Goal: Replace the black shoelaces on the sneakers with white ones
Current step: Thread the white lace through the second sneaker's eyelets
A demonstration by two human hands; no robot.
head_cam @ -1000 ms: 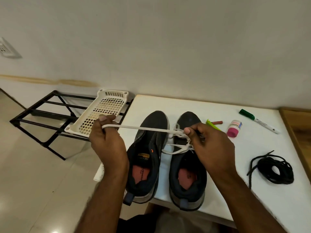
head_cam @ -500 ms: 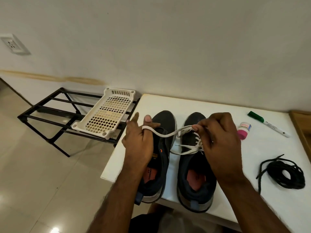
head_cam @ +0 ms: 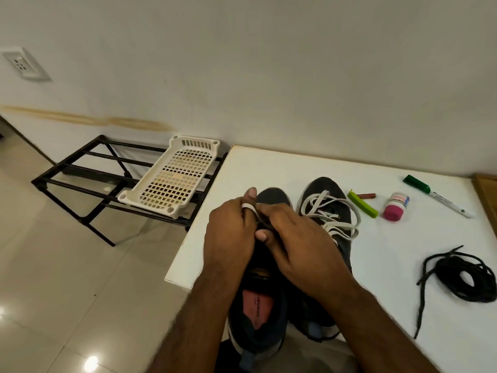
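Observation:
Two dark sneakers stand side by side on the white table (head_cam: 269, 170). The right sneaker (head_cam: 341, 238) carries a white shoelace (head_cam: 329, 214) lying in loose loops over its front. My hands meet over the left sneaker (head_cam: 271, 197) and hide its eyelets. A white lace end (head_cam: 246, 205) wraps round a raised finger of my left hand (head_cam: 228, 240). My right hand (head_cam: 298, 251) pinches that same lace just beside it. The removed black shoelaces (head_cam: 468, 281) lie coiled on the table at the right, with one end trailing toward the front edge.
A green marker (head_cam: 437, 196), a small pink-capped bottle (head_cam: 395, 210), a lime-green clip (head_cam: 363, 207) and a small red stick (head_cam: 367, 196) lie behind the sneakers. Left of the table a white perforated basket (head_cam: 172, 181) rests on a black metal rack (head_cam: 80, 168). The table's left edge runs beside my left hand.
Both hands moved left from the right sneaker to over the left sneaker and came together. The lace, earlier stretched between them, now lies slack on the right sneaker.

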